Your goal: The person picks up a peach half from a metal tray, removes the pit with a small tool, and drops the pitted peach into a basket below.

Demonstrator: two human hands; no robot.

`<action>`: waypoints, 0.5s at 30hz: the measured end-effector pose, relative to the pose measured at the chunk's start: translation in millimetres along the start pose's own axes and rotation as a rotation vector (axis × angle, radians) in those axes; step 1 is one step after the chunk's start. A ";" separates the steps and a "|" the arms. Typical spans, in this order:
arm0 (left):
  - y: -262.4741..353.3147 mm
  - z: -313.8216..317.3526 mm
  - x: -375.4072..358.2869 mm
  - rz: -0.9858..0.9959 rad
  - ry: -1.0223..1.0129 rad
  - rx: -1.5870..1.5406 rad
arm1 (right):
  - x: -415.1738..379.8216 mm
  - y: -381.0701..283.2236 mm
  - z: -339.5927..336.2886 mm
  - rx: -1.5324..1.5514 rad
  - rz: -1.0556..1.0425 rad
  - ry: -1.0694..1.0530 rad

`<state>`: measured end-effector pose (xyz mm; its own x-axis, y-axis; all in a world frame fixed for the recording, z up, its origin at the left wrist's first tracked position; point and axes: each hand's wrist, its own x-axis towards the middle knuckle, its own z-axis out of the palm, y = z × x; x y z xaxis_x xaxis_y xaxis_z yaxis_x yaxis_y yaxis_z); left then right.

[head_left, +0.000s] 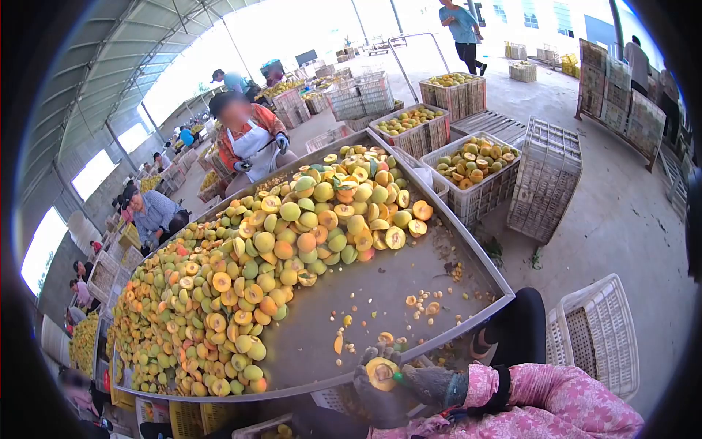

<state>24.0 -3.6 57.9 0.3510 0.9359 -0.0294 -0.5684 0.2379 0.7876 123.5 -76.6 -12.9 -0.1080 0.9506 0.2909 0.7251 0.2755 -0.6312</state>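
Note:
At the front edge of the metal table, my left hand, in a grey glove, is closed around a cut apricot whose orange-yellow face and central hollow point up. My right hand, also gloved, comes in from the right beside it, fingers closed on a small green tool that touches the fruit's edge. The rest of that tool is hidden. Beyond my hands a large heap of apricots, whole and halved, covers much of the table. Loose pits and scraps lie on the bare metal.
Crates of apricots stand past the table's right corner, near an upended crate. A white plastic crate sits on the floor at right. Across the table a person in an apron works; another person walks behind.

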 end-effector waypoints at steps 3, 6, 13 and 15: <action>1.8 -10.9 3.3 0.067 -0.148 0.427 | -0.9 -10.1 -14.8 0.064 0.019 -0.128; 13.5 -11.9 5.1 -0.024 -0.242 0.486 | -5.5 13.4 13.6 -0.024 -0.097 -0.132; 18.0 -19.6 13.8 -0.187 -0.179 0.215 | 21.5 -14.8 9.0 -0.423 -0.054 -0.570; 13.3 -28.3 14.2 0.013 -0.235 0.559 | 21.0 -10.6 9.1 -0.866 -0.238 -0.775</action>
<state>0.4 20.3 50.4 0.5381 0.8401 0.0685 -0.1184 -0.0051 0.9930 107.4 -58.2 -6.7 -0.4694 0.8036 -0.3658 0.8177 0.5520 0.1634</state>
